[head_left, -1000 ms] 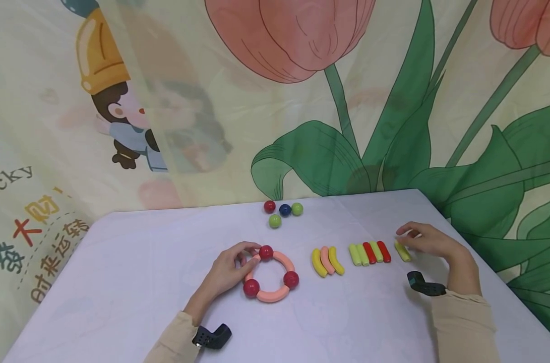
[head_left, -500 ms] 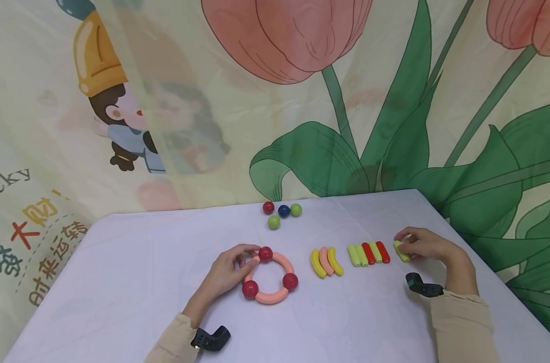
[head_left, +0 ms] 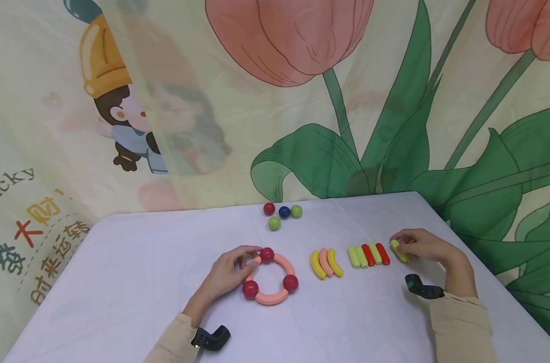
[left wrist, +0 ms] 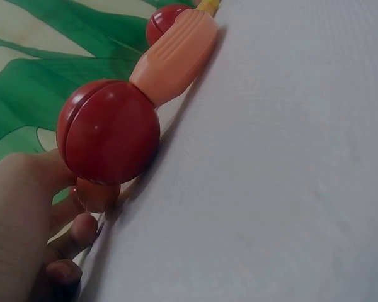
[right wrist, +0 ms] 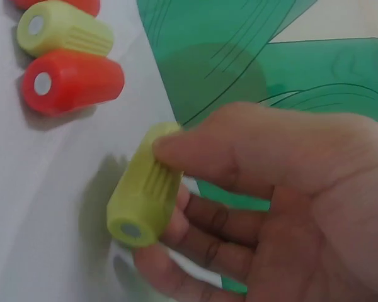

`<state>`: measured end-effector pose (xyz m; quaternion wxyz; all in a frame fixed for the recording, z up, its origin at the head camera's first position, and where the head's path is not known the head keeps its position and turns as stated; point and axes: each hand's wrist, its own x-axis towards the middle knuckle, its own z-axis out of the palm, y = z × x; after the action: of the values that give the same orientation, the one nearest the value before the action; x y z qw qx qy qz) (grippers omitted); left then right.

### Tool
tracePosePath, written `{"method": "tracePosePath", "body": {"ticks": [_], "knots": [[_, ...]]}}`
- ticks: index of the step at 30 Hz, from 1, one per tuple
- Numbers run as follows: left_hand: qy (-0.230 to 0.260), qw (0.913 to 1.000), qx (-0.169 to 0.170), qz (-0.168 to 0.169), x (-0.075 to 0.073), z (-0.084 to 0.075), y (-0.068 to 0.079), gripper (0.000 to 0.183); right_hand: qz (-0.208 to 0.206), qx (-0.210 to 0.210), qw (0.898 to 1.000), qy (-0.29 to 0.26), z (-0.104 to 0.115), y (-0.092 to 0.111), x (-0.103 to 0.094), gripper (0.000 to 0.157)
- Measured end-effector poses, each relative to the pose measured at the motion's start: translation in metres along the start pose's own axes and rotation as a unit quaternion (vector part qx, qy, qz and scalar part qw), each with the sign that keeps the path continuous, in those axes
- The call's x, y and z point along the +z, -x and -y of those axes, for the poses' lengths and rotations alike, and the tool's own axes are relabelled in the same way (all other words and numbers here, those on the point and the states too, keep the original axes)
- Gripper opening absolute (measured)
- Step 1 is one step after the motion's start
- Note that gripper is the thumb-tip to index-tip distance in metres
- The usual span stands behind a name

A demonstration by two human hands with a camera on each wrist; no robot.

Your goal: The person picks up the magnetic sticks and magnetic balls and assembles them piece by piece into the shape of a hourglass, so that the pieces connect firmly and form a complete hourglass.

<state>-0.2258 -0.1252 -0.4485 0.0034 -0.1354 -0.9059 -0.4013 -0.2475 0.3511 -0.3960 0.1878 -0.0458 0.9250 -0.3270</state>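
On the table lies a ring of curved pink sticks [head_left: 271, 298] joined by red balls [head_left: 291, 283]. My left hand [head_left: 231, 269] holds the ring's upper-left pink stick between thumb and fingers; in the left wrist view a red ball [left wrist: 110, 132] partly hides that grip. Far to the right, my right hand [head_left: 426, 247] pinches a short yellow-green stick [right wrist: 145, 195] with a silvery disc in its end, thumb on one side and fingers on the other. The stick is slanted, at or just above the cloth.
Left of the right hand is a row of straight yellow-green and red sticks [head_left: 368, 255]. Yellow and pink curved sticks [head_left: 326, 263] lie between that row and the ring. Red, blue and green balls [head_left: 284, 212] sit near the back edge, before a printed curtain [head_left: 202, 101].
The right hand has closed its fingers on the yellow-green stick and shifted it slightly left, toward the row. The left hand and ring have stayed in place.
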Motion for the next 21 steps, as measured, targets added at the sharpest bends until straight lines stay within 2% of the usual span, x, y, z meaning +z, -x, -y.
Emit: {"method": "tracePosePath", "body": {"ticks": [4,10,21], "knots": [[-0.001,1.0000,-0.002,-0.003,-0.002,0.002,0.003,0.035,-0.013,-0.032,0.999,0.010,0.008,-0.002,0.000,0.047],[-0.004,1.0000,0.005,-0.001,-0.002,0.005,0.005,0.035,-0.043,-0.079,0.996,0.009,0.019,-0.005,0.002,0.036],[-0.012,0.9997,0.019,0.010,-0.003,0.000,-0.001,0.035,-0.049,-0.136,0.989,0.015,0.043,-0.006,0.007,0.029]]}}
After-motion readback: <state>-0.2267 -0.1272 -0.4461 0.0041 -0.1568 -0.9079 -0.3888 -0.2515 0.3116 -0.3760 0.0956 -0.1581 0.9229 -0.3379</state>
